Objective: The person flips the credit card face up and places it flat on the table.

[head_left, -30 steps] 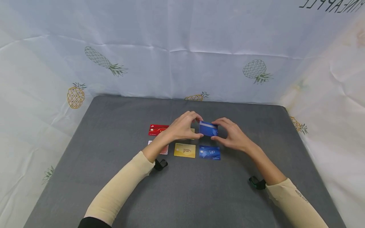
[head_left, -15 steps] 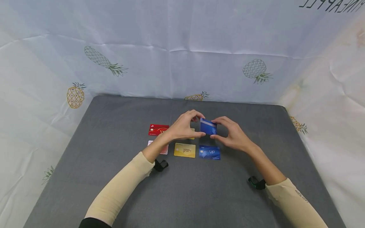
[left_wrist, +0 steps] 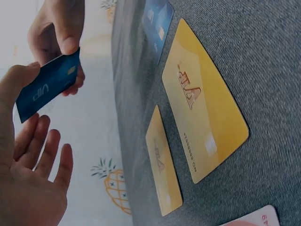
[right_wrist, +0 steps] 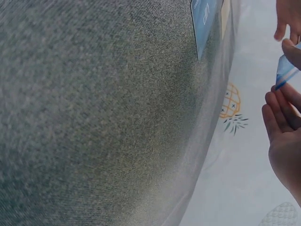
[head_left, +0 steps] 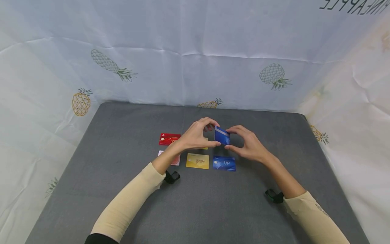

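Observation:
A blue card [head_left: 222,136] with a pale stripe is held up over the table, tilted. My left hand [head_left: 196,135] pinches its left side between thumb and fingers. From the other side my right hand [head_left: 248,145] pinches the right side. In the left wrist view, the VIP face of this card [left_wrist: 49,84] shows a gold chip. Just in front of the hands lies another blue VIP card [head_left: 224,163]. Beside that sits a yellow card [head_left: 197,161]. A second yellow card [left_wrist: 163,162], mostly hidden by my left hand in the head view, lies behind it.
A red card [head_left: 169,138] lies left of my left hand. Below it, a pink and white card [head_left: 175,160] is partly covered by my left forearm. The grey-covered table [head_left: 195,206] meets white pineapple-print cloth [head_left: 182,78] at its back and sides.
The held blue card has risen slightly and turned, so it looks narrower. My left hand has shifted slightly right, closer to my right hand. The cards on the table have not moved.

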Available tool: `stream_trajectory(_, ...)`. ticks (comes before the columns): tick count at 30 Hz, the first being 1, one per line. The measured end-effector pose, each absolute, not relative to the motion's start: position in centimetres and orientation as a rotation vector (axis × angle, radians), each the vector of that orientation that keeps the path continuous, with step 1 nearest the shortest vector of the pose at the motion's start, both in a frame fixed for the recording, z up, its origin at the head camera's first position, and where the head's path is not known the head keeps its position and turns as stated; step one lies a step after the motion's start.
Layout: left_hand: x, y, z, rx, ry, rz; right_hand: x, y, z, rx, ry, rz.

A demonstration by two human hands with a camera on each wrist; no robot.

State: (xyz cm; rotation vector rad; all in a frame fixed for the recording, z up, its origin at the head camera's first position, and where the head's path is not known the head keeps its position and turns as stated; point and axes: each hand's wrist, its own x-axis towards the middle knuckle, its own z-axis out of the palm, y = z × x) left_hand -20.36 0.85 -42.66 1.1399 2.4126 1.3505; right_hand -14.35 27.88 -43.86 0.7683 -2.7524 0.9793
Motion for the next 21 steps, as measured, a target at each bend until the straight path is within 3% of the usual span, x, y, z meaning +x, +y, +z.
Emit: stream_trajectory(21, -20.48, 1.26, -43.12, 1.119, 2.269, 1.527, -14.55, 27.45, -44.13, 0.784, -2.706, 1.03)
